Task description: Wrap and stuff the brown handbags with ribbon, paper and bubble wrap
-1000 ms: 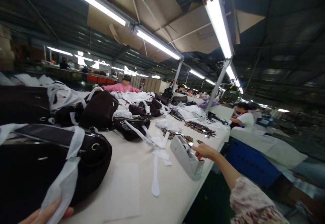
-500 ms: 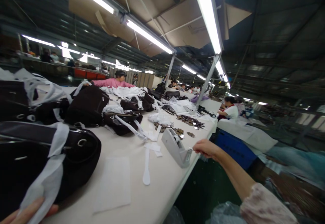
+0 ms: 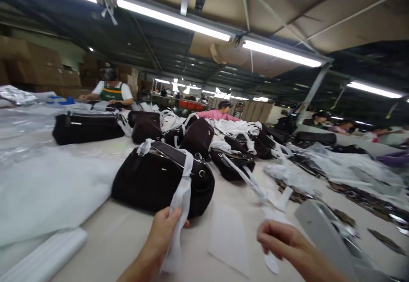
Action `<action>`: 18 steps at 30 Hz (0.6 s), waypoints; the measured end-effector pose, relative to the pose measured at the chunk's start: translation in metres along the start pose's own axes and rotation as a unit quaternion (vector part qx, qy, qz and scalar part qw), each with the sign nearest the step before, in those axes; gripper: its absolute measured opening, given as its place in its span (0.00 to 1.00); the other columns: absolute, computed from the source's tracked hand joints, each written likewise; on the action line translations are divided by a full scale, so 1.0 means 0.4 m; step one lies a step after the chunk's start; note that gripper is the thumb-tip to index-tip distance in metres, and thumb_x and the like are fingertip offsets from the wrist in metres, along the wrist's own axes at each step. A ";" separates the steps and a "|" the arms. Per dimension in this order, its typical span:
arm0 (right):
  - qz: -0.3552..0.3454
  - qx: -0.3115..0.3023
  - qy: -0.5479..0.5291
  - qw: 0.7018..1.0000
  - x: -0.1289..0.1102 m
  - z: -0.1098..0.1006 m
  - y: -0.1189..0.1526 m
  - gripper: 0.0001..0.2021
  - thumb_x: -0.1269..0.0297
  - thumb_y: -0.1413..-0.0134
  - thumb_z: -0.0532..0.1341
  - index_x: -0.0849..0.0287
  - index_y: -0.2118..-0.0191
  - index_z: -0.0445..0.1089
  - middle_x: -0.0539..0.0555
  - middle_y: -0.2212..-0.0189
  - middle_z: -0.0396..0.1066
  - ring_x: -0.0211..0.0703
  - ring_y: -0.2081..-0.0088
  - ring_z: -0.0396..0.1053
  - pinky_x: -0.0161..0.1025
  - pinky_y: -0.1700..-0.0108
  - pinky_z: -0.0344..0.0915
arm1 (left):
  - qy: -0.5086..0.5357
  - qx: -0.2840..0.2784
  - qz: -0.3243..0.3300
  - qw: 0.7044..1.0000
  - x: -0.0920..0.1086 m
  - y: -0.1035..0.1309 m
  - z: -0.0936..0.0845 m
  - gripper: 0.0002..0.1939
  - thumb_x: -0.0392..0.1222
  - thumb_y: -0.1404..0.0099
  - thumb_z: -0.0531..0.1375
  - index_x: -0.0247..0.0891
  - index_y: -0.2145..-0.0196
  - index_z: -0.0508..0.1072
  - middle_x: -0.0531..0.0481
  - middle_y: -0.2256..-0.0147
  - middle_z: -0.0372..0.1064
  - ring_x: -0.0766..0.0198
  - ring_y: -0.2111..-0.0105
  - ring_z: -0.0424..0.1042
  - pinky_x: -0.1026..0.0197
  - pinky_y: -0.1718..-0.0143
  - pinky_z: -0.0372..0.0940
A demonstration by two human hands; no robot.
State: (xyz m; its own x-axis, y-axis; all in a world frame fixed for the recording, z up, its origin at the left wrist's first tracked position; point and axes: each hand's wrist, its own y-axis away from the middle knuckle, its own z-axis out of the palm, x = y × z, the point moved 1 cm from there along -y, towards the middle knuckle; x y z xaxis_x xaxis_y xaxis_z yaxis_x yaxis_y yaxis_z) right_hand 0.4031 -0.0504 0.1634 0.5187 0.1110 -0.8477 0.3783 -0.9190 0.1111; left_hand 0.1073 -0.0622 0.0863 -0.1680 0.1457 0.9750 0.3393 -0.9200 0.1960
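Note:
A dark bag (image 3: 143, 179) stands on the white table (image 3: 118, 239), with a white wrapping strip (image 3: 183, 194) hanging down its front from the handle. My left hand (image 3: 166, 228) pinches this strip near the bag's lower edge. To the right, my right hand (image 3: 281, 241) is raised over the table with its fingers curled together; anything between the fingertips is too small to make out. The grey tape dispenser (image 3: 329, 235) is to the right of my right hand. A white sheet (image 3: 227, 239) lies between my two hands.
Behind stand more dark bags (image 3: 89, 126) with white wrapping. Clear plastic and white foam (image 3: 54, 188) cover the left side. Metal pieces (image 3: 361, 199) lie at the right. A person in pink (image 3: 219, 113) and one in a green apron (image 3: 111, 92) are across the table.
The view has turned left. My right hand has come away from the tape dispenser's front end to the near side of the bag. My left hand still holds the strip.

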 end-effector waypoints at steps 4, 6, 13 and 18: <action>-0.113 -0.098 -0.059 0.987 -0.220 0.214 -0.160 0.08 0.60 0.53 0.59 0.59 0.76 0.69 0.49 0.77 0.70 0.38 0.72 0.65 0.34 0.68 0.60 | -0.009 -0.025 0.052 0.998 -0.009 0.005 -0.003 0.29 0.67 0.51 0.61 0.33 0.78 0.73 0.46 0.78 0.71 0.63 0.77 0.63 0.63 0.73 0.55; -0.108 -0.087 -0.019 0.990 -0.230 0.288 -0.233 0.07 0.65 0.55 0.58 0.60 0.79 0.67 0.49 0.80 0.69 0.37 0.75 0.65 0.33 0.71 0.59 | -0.007 -0.047 0.072 0.996 -0.012 0.002 -0.010 0.27 0.65 0.48 0.60 0.33 0.76 0.73 0.46 0.76 0.71 0.61 0.75 0.65 0.62 0.72 0.57; -0.074 -0.046 0.064 0.994 -0.168 0.354 -0.324 0.09 0.69 0.59 0.59 0.60 0.84 0.69 0.49 0.85 0.68 0.35 0.80 0.63 0.32 0.76 0.55 | -0.098 -0.059 0.152 0.982 -0.019 -0.005 -0.043 0.21 0.54 0.39 0.55 0.32 0.68 0.75 0.46 0.70 0.72 0.58 0.68 0.67 0.62 0.66 0.59; -0.059 -0.018 0.072 0.996 -0.181 0.344 -0.305 0.07 0.70 0.60 0.59 0.60 0.84 0.69 0.49 0.85 0.69 0.35 0.80 0.63 0.32 0.77 0.54 | -0.055 -0.085 0.112 0.989 -0.007 0.005 -0.031 0.21 0.56 0.43 0.58 0.32 0.68 0.75 0.49 0.72 0.69 0.61 0.70 0.64 0.63 0.69 0.57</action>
State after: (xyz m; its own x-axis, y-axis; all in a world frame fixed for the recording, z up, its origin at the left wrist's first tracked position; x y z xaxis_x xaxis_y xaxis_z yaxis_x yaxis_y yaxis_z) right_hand 0.2138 0.0015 0.1399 0.5731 0.2722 -0.7730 0.4681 -0.8830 0.0361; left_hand 0.0969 -0.0691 0.0826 -0.0016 -0.0382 0.9993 0.1947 -0.9802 -0.0372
